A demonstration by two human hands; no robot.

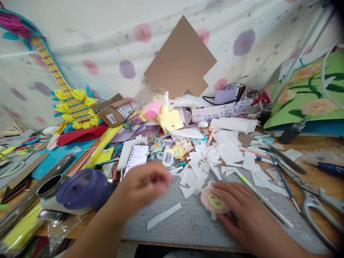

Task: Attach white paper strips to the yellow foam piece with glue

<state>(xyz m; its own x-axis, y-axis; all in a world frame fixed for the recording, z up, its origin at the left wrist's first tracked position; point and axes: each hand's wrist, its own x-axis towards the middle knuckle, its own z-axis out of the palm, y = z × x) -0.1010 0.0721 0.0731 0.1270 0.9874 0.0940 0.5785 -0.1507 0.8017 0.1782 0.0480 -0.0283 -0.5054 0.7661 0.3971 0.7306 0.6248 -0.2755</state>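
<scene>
My right hand [239,204] is closed on a round pink flower piece [209,200] with a yellow smiling face, held at the mat's surface. Its fingers cover the right part of the flower, and a small pale tab pokes out below it. My left hand [150,182] is in the air over the cutting mat, fingers curled together and smeared by motion. Whatever may be between its fingertips does not show. Below and right of that hand, a white paper strip [164,216] lies on the grey cutting mat [185,229], apart from both hands.
White paper scraps [196,172] are heaped beyond my hands, beside small face cutouts [172,154]. A phone [137,157] lies behind my left hand. Left stands a purple-lidded jar [80,190]; right lie large scissors [309,193], a white-and-green pen [263,199] and a thin blue brush [285,182].
</scene>
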